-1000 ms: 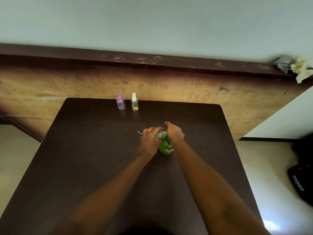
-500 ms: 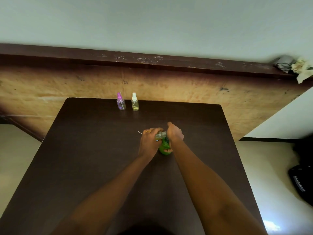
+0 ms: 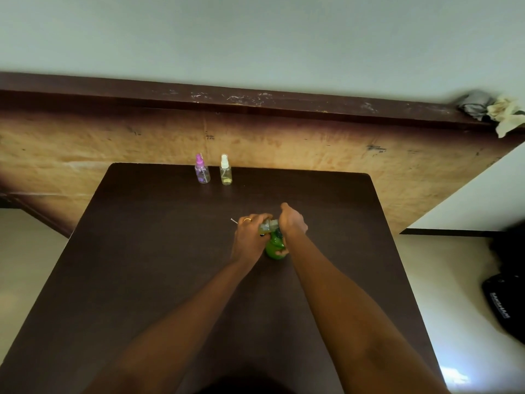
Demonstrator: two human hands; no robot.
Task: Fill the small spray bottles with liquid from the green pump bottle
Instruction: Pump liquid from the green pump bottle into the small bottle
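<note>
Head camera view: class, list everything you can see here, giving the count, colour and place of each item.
table: one, dark brown, centre
green pump bottle: one, green, mid-table between the hands
small clear bottle: one, clear, held at the pump's top
pink-topped spray bottle: one, clear, table's far edge
white-topped spray bottle: one, clear, just right of the pink-topped one
thin white stick: one, white, pokes out past the left hand
wooden board: one, tan with dark top rail, behind the table
crumpled cloths: two, grey and cream, on the rail, top right
black bag: one, black, right edge
ring: one, gold, left hand
left hand: one, grips the small clear bottle
right hand: one, on the green pump bottle's top
</note>
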